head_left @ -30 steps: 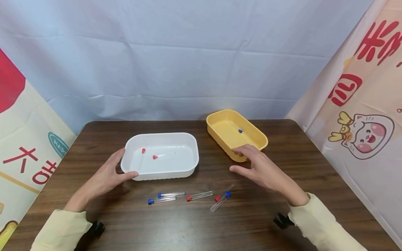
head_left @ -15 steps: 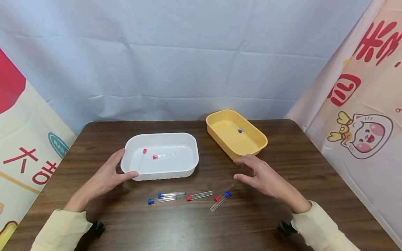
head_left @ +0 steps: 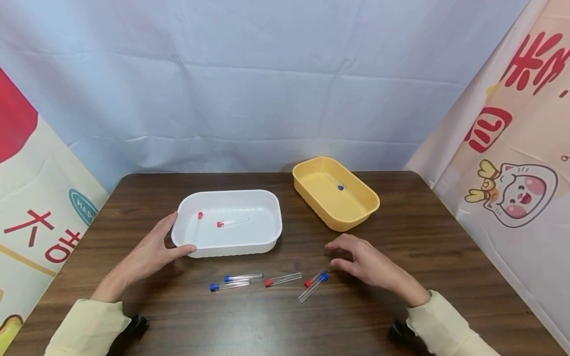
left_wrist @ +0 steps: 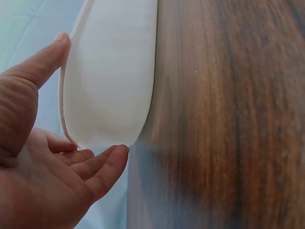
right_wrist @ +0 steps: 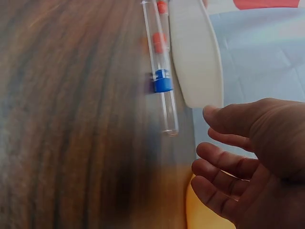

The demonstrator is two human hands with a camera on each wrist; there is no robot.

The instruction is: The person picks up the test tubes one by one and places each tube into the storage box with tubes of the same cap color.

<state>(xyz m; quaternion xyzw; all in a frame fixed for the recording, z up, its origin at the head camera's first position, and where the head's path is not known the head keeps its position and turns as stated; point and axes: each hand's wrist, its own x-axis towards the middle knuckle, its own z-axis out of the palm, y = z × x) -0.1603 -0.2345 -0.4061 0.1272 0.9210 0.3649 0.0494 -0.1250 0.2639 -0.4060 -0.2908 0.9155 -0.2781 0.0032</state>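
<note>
My left hand [head_left: 153,247] holds the left end of a white plastic tray [head_left: 236,248], thumb at the near rim and fingers round the end wall. Two red-capped test tubes lie in that tray, one [head_left: 231,222] near its middle. My right hand [head_left: 367,262] hovers with parted fingers beside two crossed tubes; nothing shows in its grasp. One of these tubes has a red cap [head_left: 308,283]; the other is a blue-capped test tube [head_left: 313,289]. In the right wrist view, the red-capped tube's clear end [right_wrist: 169,119] points towards the fingers without visible contact.
A yellow tray [head_left: 313,200] stands at the back right, holding a blue-capped tube [head_left: 340,187]. Further left on the wooden table [head_left: 249,326] lie another red-capped tube [head_left: 283,280] and two blue-capped tubes, one [head_left: 230,285] nearer the front edge.
My right hand has come down from the yellow tray's near end to the crossed tubes. The left red-capped tube in the white tray has rolled slightly. My left hand stays put.
</note>
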